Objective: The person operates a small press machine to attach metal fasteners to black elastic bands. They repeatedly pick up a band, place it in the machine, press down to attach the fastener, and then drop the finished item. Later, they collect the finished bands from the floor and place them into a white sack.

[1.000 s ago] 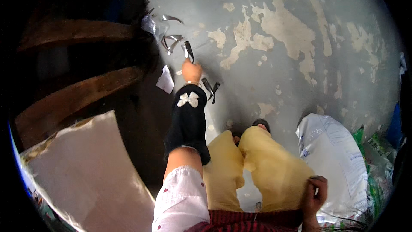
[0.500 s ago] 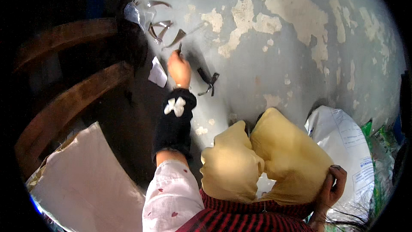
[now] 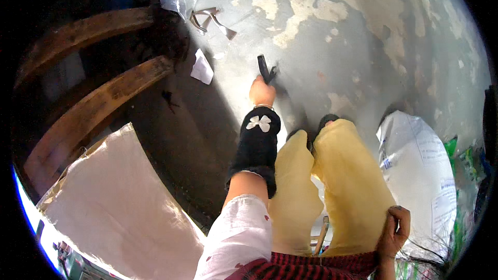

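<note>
My left hand reaches forward over the grey floor, its arm in a black cuff with a white bow. Its fingers are closed at the end of a black strip-like piece; the fingertips are mostly hidden. Another short black piece shows right beside it. Ahead and to the left lie several curved, shiny dark pieces, next to crumpled clear plastic. A torn white paper scrap lies left of the hand. On my right thigh, over the yellow trousers, rests my right hand, fingers curled with nothing visible in them.
Two curved-looking wooden bars run along the dark left side. A pale cloth-like panel stands at the lower left. To my right are a white printed sack and green packaging. Pale worn patches mark the floor.
My left hand has moved right, from beside the curved pieces to the black pieces. My right hand stays on my thigh. The whole view has shifted slightly.
</note>
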